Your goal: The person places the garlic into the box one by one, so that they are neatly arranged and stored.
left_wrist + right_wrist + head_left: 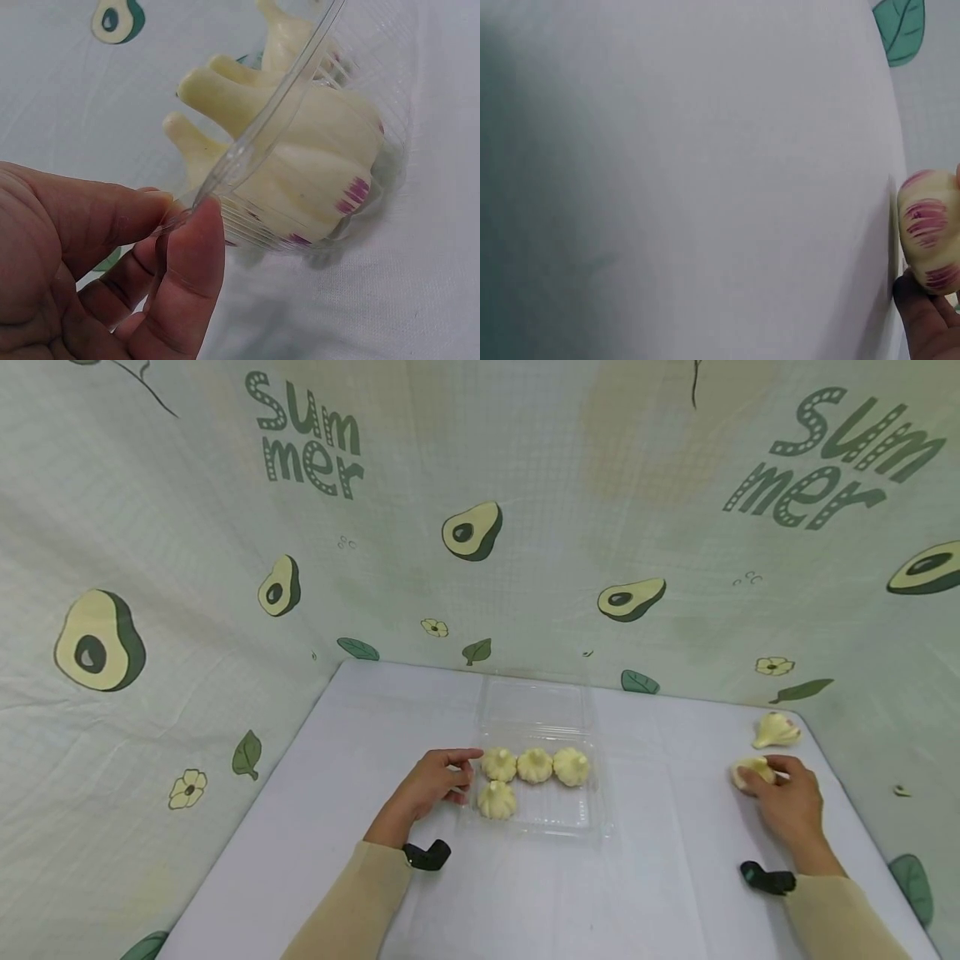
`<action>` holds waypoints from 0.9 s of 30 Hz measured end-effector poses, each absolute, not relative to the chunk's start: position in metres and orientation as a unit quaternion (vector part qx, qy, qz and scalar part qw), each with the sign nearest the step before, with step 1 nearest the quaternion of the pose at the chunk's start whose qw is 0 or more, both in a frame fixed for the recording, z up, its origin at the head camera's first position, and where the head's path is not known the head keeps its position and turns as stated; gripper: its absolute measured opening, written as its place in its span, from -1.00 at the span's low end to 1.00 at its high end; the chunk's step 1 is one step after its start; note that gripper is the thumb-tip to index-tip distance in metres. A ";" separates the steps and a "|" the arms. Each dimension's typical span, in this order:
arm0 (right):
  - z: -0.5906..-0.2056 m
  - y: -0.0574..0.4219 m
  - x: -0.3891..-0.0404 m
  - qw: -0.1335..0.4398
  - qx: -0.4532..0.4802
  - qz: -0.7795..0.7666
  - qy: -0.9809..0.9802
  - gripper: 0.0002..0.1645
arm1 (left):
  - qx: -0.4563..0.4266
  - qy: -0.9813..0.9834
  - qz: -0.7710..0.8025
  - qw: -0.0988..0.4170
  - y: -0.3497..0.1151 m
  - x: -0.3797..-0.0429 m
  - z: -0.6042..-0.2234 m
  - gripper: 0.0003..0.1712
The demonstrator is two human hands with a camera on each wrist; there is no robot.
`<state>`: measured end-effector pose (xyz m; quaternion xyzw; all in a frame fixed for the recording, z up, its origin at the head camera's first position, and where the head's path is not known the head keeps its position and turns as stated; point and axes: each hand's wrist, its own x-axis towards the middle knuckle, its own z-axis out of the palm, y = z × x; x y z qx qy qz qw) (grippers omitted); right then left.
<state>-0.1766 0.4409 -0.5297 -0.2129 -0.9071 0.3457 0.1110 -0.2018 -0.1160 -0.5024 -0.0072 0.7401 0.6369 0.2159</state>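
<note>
Head view shows a clear plastic box (551,806) on a white table (645,868), with its lid (536,706) folded back to 12 o'clock, I guess so the lid doesn't block the top. Left hand (433,783) is at the box's 9 o'clock, and the left wrist view makes it clear what it's up to: thumb and a finger pinching the thin rim. My guess is that's just to steady it, since flimsy plastic like that probably skids easily.

Right hand (795,806) is way out at 3 o'clock from the box, gripping a garlic bulb (930,225) between thumb and fingers. That looks like a hold on the fat part, likely because it's the easiest bit to grab. Can't tell if the bulb is touching the table. Right wrist view only catches it at the frame's 3 o'clock edge, purple streaks showing.

Count time: four boxed bulbs (535,766), three in a row along the far side plus one at 6 o'clock from the leftmost. They sit snug, probably to save room. Add the one in hand and one loose bulb (778,729) tipped on its side at 12 o'clock from that hand, stem toward 8, and that's six. One box, one lid, two hands, both busy.
</note>
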 end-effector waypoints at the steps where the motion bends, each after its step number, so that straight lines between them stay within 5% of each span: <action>1: -0.529 0.439 -0.177 0.111 -0.213 0.349 -0.906 -0.32 | -0.007 0.740 0.637 0.216 -0.116 -0.202 -0.503 -0.50; 27: -0.527 0.386 -0.183 0.139 -0.158 0.426 -0.880 -0.54 | -0.014 0.737 0.640 0.216 -0.116 -0.203 -0.501 -0.48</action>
